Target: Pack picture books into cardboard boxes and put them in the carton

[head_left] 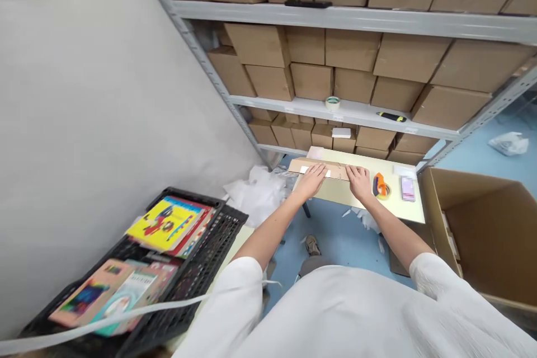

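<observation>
Pale tabletop (339, 193): cardboard piece (338, 171) beneath both hands (314, 178) (359, 181) (gripping or just pressing, can't tell)

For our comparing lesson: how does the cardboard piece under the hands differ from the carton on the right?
The cardboard piece is small and slim; the carton is large and deep. The left hand and right hand touch the piece; neither touches the carton. The piece shows a white patch, whereas the carton's visible walls look plain brown. Both are brown.
</observation>
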A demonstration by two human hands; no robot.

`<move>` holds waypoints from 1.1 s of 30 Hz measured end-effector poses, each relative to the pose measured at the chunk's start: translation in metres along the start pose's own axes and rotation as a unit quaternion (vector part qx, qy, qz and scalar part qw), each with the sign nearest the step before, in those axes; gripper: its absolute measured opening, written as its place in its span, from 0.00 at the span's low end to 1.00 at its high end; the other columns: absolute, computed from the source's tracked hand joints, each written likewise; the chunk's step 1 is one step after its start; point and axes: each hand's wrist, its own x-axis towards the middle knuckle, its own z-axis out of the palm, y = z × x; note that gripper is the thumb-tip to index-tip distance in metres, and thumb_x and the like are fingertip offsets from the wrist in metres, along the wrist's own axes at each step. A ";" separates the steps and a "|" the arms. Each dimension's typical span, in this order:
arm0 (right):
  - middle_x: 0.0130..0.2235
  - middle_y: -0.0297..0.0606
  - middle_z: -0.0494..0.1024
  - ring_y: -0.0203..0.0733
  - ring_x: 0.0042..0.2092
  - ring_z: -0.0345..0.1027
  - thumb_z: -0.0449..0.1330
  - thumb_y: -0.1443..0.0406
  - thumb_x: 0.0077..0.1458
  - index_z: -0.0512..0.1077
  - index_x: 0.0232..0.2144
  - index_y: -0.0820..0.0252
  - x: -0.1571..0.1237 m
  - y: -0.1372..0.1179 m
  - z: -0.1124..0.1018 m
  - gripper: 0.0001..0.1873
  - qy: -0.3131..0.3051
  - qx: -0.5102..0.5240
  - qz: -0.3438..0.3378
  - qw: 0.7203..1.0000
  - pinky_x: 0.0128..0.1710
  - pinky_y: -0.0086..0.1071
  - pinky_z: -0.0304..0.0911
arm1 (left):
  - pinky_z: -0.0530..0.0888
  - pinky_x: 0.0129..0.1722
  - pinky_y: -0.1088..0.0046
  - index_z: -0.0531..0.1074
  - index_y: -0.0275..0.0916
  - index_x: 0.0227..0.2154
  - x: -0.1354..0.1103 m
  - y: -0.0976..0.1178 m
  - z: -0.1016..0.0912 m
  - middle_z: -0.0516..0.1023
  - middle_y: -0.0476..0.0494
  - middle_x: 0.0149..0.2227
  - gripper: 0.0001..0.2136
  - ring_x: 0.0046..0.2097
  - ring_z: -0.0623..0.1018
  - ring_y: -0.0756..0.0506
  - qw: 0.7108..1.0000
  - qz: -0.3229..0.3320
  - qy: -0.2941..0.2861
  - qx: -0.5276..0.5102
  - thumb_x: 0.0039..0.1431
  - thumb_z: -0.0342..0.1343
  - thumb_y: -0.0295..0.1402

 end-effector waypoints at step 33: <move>0.77 0.50 0.56 0.60 0.74 0.55 0.57 0.54 0.68 0.60 0.75 0.50 0.036 0.054 0.149 0.36 -0.347 0.155 0.381 0.843 0.69 0.53 0.55 | 0.68 0.70 0.59 0.75 0.38 0.63 0.083 -0.166 0.180 0.74 0.33 0.69 0.22 0.68 0.74 0.36 0.932 -0.167 -0.275 -0.167 0.68 0.52 0.29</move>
